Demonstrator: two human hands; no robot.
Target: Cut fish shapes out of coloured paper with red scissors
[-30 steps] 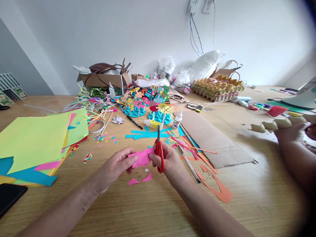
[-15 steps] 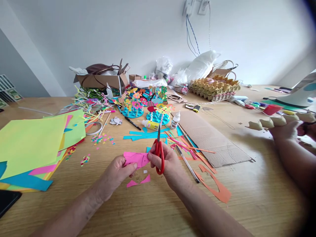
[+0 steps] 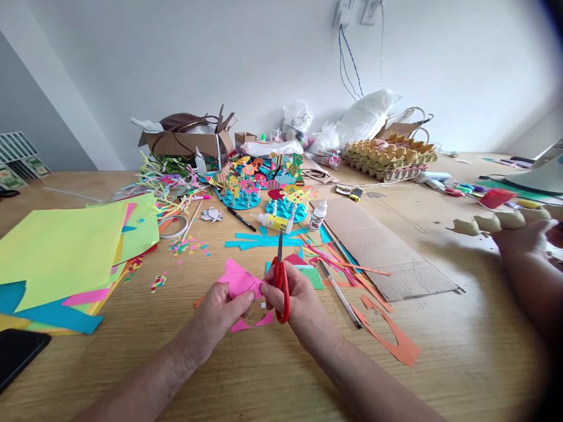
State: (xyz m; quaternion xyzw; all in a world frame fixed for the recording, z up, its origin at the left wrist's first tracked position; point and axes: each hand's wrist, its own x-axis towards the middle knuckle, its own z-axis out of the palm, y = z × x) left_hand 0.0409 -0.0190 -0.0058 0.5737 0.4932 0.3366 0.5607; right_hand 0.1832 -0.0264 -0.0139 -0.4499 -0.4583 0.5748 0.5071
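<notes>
Between thumb and fingers, my left hand [image 3: 220, 313] pinches a piece of pink paper [image 3: 240, 280] with a drawn outline on it. My right hand [image 3: 292, 299] has red-handled scissors [image 3: 282, 287] in its grip, their blades pointing away from me. The thumb and finger of that hand also touch the right edge of the pink paper. Pink offcuts [image 3: 240, 326] lie on the table just below my hands. Beyond the scissors are green paper [image 3: 313, 276] and blue paper strips [image 3: 259, 239].
Coloured sheets [image 3: 65, 252] are stacked at left, near a black phone [image 3: 20, 354]. Glue bottles [image 3: 318, 215] stand and lie before blue-based paper fish decorations [image 3: 288, 205]. Cardboard [image 3: 382, 252], a pen [image 3: 341, 296] and orange scraps [image 3: 402, 346] lie right. Another person's hand [image 3: 523, 240] holds egg carton [image 3: 497, 221].
The pink paper has been turned and tilted up in my fingers, showing more of its notched end. My view has shifted slightly left. The scissors remain in my right hand.
</notes>
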